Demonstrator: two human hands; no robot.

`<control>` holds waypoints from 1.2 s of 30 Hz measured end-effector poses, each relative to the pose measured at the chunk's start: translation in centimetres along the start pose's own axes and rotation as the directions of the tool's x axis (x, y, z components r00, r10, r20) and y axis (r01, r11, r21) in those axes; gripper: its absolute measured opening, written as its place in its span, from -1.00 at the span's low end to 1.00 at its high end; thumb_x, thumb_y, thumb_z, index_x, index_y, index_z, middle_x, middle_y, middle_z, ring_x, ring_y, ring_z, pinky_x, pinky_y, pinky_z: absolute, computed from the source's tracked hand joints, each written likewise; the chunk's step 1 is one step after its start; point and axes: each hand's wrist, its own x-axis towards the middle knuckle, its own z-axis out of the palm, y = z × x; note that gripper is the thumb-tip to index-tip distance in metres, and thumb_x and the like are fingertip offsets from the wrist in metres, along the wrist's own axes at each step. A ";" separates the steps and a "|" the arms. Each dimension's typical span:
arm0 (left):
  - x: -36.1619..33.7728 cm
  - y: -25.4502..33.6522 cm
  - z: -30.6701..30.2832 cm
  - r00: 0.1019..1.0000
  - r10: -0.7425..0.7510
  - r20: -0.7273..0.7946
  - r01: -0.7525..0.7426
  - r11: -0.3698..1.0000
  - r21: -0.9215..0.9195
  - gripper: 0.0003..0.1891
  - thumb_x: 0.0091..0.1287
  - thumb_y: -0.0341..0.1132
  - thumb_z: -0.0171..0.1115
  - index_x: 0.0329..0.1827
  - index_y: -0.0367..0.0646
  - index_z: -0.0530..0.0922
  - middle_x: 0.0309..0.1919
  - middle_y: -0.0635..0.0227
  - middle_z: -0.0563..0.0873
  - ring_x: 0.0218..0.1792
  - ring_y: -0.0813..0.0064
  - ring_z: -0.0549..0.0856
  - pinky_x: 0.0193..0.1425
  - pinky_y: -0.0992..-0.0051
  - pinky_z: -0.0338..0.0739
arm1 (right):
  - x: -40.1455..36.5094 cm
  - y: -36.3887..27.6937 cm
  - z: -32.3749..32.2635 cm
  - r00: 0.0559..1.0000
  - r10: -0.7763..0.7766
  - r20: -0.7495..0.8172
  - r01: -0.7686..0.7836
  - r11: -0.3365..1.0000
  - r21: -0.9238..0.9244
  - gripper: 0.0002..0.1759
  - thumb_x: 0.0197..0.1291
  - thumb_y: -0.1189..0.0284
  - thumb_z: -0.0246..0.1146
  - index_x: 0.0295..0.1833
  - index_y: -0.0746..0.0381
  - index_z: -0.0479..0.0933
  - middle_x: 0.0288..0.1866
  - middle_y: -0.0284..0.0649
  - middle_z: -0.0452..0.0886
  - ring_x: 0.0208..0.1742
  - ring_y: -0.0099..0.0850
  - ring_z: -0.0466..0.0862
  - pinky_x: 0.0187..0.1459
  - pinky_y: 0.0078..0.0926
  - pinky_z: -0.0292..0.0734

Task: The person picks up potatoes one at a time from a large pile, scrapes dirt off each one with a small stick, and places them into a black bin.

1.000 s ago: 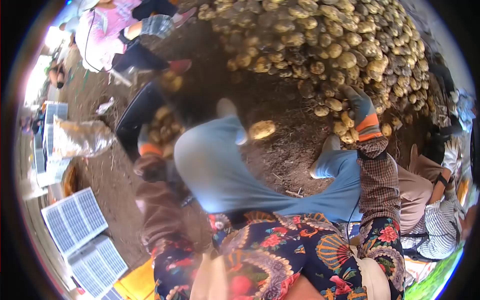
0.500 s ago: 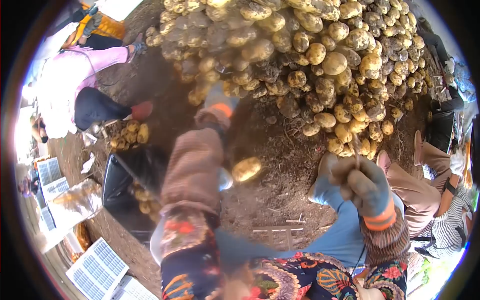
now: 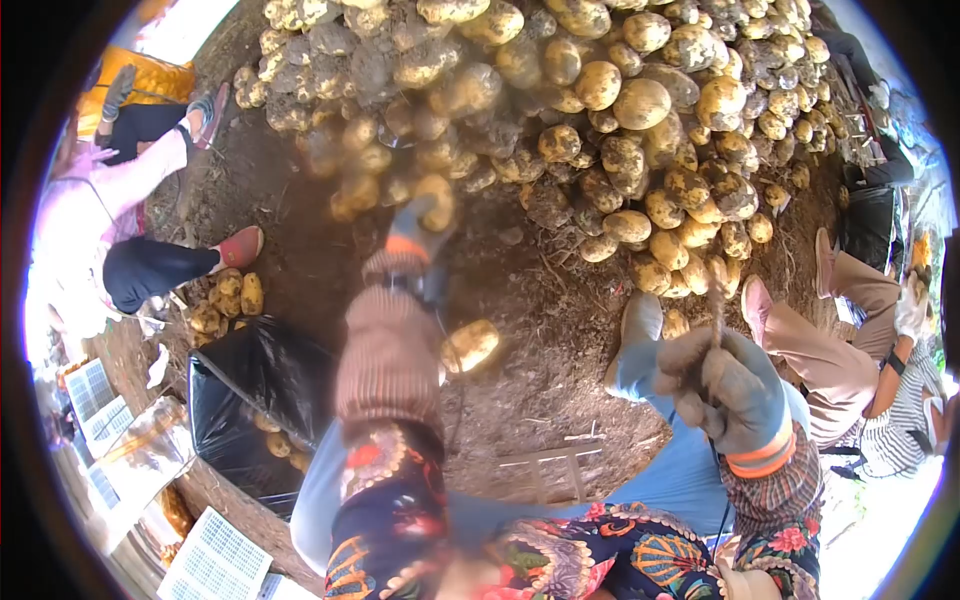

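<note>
My left hand [image 3: 412, 232], in a grey-blue glove with an orange cuff, is at the lower left edge of a large potato pile [image 3: 640, 105]. Its fingers are closed round a yellow potato [image 3: 435, 203], somewhat blurred by motion. Over my knee on the right, my right hand [image 3: 722, 385] wears a similar dirty glove. The fingers are pinched on a thin brown stick-like thing [image 3: 717, 305] that points up toward the pile. A single pale potato [image 3: 471, 345] lies on the soil between my legs.
A black plastic bag [image 3: 255, 400] holding some potatoes stands left of my leg. Beside it is a small heap of potatoes [image 3: 228, 300]. One person in pink [image 3: 140, 190] sits at the left, another in brown trousers [image 3: 825, 365] at the right. Printed sheets [image 3: 215, 555] lie lower left.
The view has shifted, so the pile and bag appear further left. My left hand now shows a potato in its fingers. My right hand still pinches the thin brown thing.
</note>
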 end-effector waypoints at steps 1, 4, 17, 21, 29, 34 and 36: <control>-2.4 -0.9 1.2 0.992 -0.019 0.121 0.047 0.973 -0.226 -0.31 0.21 -0.10 0.56 0.40 -0.07 0.53 0.31 0.08 0.64 0.30 -0.08 0.62 0.23 0.01 0.67 | -0.3 0.3 0.1 0.999 -0.032 0.000 0.032 0.999 0.014 -0.44 0.46 0.05 0.11 0.17 0.37 0.61 -0.18 -0.17 0.74 -0.46 -0.66 0.51 -0.51 -0.74 0.29; -9.5 -3.3 7.1 0.860 0.057 0.506 0.276 0.783 -0.557 -0.25 0.17 0.05 0.57 0.40 -0.05 0.55 0.35 0.02 0.60 0.37 -0.09 0.58 0.27 -0.01 0.66 | -0.8 0.6 0.9 0.998 -0.051 0.020 0.048 0.988 0.149 -0.45 0.56 0.04 0.05 0.16 0.33 0.64 -0.15 -0.21 0.75 -0.39 -0.60 0.57 -0.39 -0.65 0.43; -33.6 0.8 22.1 0.706 0.407 0.580 -0.609 0.766 0.204 0.16 -0.22 -0.57 0.58 0.60 -0.19 0.20 0.35 0.12 0.56 0.38 0.15 0.57 0.49 0.22 0.50 | -0.6 2.6 -0.5 0.615 -0.788 0.041 0.682 0.505 -0.529 -0.60 0.45 0.17 0.24 -0.06 0.32 0.73 -0.37 -0.11 0.71 -0.30 -0.40 0.69 -0.21 -0.35 0.59; -38.0 1.5 22.0 0.530 0.578 0.621 -0.827 0.190 0.529 0.26 -0.35 -0.48 0.72 0.57 -0.28 0.18 0.33 0.10 0.57 0.35 0.20 0.58 0.45 0.27 0.50 | -2.9 2.7 0.3 0.351 -0.895 0.276 0.809 0.141 -0.570 -0.64 0.41 0.19 0.29 -0.23 0.31 0.70 -0.44 -0.10 0.68 -0.38 -0.31 0.71 -0.31 -0.28 0.57; -43.3 1.5 20.6 0.518 0.579 0.629 -0.832 0.171 0.528 0.17 -0.28 -0.58 0.63 0.54 -0.32 0.19 0.29 0.06 0.59 0.32 0.18 0.61 0.38 0.25 0.60 | -3.5 2.3 -0.2 0.649 -0.759 0.053 0.552 0.422 -0.719 -0.57 0.41 -0.01 0.28 -0.12 0.14 0.77 -0.29 -0.14 0.80 -0.37 -0.33 0.75 -0.29 -0.36 0.62; -44.6 0.5 22.3 0.654 0.620 0.434 -0.756 0.503 0.420 -0.16 -0.03 -0.60 0.48 0.42 -0.39 0.35 0.26 0.04 0.64 0.25 0.21 0.67 0.34 0.28 0.63 | -1.8 7.1 3.0 0.638 -0.749 0.181 0.750 0.657 0.075 -0.37 0.46 -0.17 0.18 0.07 0.22 0.68 -0.35 -0.25 0.71 -0.43 -0.52 0.65 -0.45 -0.54 0.46; -43.3 -0.3 22.0 0.596 0.633 0.494 -0.793 0.561 0.236 -0.19 0.01 -0.59 0.50 0.42 -0.37 0.38 0.25 0.06 0.64 0.23 0.22 0.68 0.33 0.29 0.62 | -2.3 7.7 3.5 0.785 -0.574 0.235 0.504 0.811 0.297 -0.38 0.49 -0.16 0.17 0.14 0.23 0.66 -0.46 -0.37 0.58 -0.48 -0.63 0.54 -0.49 -0.61 0.34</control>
